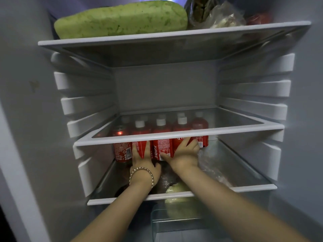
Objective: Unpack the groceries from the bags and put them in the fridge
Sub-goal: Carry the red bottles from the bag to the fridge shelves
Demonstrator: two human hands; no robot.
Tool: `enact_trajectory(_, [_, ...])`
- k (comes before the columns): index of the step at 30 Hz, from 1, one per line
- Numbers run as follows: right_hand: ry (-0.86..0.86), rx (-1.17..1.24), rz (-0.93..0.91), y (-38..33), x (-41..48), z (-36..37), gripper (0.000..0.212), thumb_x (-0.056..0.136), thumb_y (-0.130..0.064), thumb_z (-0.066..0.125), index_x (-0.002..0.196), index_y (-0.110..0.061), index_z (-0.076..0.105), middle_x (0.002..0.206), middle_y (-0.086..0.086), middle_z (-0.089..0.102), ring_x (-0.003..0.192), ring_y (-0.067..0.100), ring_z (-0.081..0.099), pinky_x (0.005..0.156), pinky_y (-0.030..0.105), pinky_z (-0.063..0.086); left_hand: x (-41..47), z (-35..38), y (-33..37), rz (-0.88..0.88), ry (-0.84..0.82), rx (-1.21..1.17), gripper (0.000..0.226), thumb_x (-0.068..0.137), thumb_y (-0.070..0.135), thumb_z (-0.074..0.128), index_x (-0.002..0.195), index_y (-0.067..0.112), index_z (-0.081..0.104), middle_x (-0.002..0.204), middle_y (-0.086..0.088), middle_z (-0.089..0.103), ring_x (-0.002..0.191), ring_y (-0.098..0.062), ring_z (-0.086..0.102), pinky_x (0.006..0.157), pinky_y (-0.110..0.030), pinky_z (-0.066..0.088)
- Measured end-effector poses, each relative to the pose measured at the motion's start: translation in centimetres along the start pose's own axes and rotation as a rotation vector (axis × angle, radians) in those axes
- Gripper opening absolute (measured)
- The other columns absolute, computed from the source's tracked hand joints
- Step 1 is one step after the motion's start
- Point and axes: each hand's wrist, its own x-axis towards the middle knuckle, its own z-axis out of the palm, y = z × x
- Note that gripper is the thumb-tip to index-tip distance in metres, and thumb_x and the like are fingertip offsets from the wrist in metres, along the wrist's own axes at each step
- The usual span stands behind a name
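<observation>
- The red bottles, white-capped, stand in a row at the back of the fridge's lower shelf, beside a red can.
- The left hand lays straight fingers flat against the bottles' front.
- The right hand presses there too, its fingers spread apart.
- A green melon lies on the top shelf.

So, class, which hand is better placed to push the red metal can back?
Probably left: the left hand touches the red bottle beside the red metal can; the right hand lies farther away.

Dim, soft blur — top-lit, edges warped.
</observation>
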Motion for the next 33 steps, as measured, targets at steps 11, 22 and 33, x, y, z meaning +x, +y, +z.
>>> enact_trajectory(11, [-0.101,0.028,-0.005,-0.5,1.1,-0.4,0.136,0.067,-0.062,0.071,0.144,0.0,-0.022,0.153,0.024,0.01,0.14,0.036,0.023,0.109,0.039,0.034,0.0,-0.1,0.1,-0.037,0.003,0.081,0.086,0.09,0.028,0.054,0.147,0.039,-0.011,0.153,-0.004,-0.026,0.139,-0.033,0.024,0.113,-0.041,0.031])
enact_trajectory(22, [-0.368,-0.005,-0.195,3.3,-5.5,-6.2,0.008,0.087,-0.02,0.062,0.083,-0.014,0.062,0.095,0.008,0.063,0.095,0.024,0.062,0.072,0.025,0.042,-5.1,-3.7,3.1,0.09,-0.13,0.25,0.021,0.092,0.025,0.048,0.104,0.015,0.062,0.109,-0.006,0.061,0.103,-0.023,0.057,0.095,-0.039,0.046])
enact_trajectory(33, [-0.218,-0.065,0.113,11.7,-25.3,-15.2,0.024,0.086,-0.021,0.054,0.1,-0.007,0.068,0.106,0.012,0.068,0.099,0.029,0.062,0.085,0.034,0.053,-19.9,-3.5,8.9,0.572,-0.498,0.222,0.03,0.087,0.018,0.047,0.058,0.015,0.046,0.066,-0.004,0.054,0.075,-0.026,0.055,0.058,-0.025,0.038])
